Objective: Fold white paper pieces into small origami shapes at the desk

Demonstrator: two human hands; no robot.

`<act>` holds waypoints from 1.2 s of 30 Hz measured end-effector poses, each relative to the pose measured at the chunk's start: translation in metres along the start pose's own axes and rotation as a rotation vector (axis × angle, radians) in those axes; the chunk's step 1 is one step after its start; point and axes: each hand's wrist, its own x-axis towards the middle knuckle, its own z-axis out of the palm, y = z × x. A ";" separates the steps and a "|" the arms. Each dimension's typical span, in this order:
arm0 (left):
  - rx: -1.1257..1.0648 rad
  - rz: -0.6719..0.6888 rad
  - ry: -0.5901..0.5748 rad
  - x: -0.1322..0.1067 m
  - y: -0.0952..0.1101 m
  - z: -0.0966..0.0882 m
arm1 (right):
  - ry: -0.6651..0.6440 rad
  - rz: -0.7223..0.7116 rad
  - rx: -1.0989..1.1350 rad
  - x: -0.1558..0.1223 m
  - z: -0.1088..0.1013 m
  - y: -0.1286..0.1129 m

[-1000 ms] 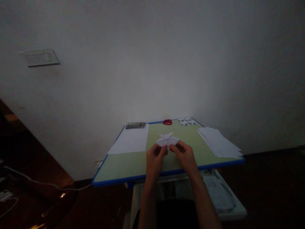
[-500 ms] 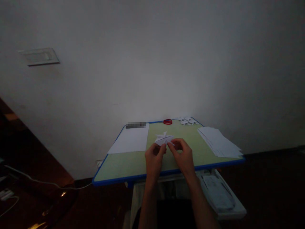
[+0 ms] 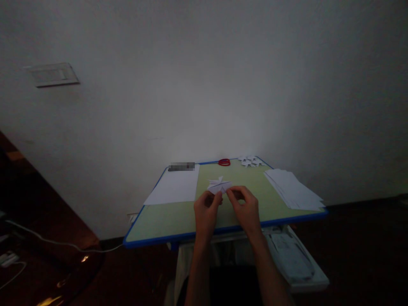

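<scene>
A small folded white paper figure [image 3: 219, 185] with pointed flaps is held just above the green tabletop [image 3: 168, 221]. My left hand [image 3: 206, 208] pinches its lower left edge between thumb and fingers. At its lower right edge, my right hand [image 3: 245, 206] has thumb and index finger pressed together on the paper. Fingertips hide part of the lower folds.
Red-handled scissors [image 3: 224, 162] lie at the back edge beside several folded paper pieces [image 3: 250, 161]. Stacked white sheets [image 3: 293, 190] are on the right. A white sheet [image 3: 175, 187] lies left, with a dark blurred object [image 3: 181, 166] at its top. An open drawer [image 3: 293, 259] juts out below.
My right thumb and index finger have shifted slightly right along the paper's edge and closed into a tighter pinch. The left hand stays almost still.
</scene>
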 end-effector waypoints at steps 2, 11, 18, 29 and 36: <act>-0.014 -0.011 -0.003 0.000 -0.001 0.000 | -0.008 0.031 0.022 0.000 0.000 0.000; -0.025 -0.011 -0.056 0.000 -0.001 -0.002 | 0.001 0.284 0.416 0.004 0.000 -0.002; -0.109 -0.003 -0.088 -0.001 0.001 0.000 | -0.146 0.351 0.554 0.005 -0.005 -0.011; -0.191 0.005 -0.112 -0.002 0.005 0.001 | -0.101 0.413 0.637 0.006 -0.006 -0.010; -0.172 0.042 -0.109 -0.003 0.008 0.000 | -0.207 0.341 0.488 0.007 -0.006 -0.005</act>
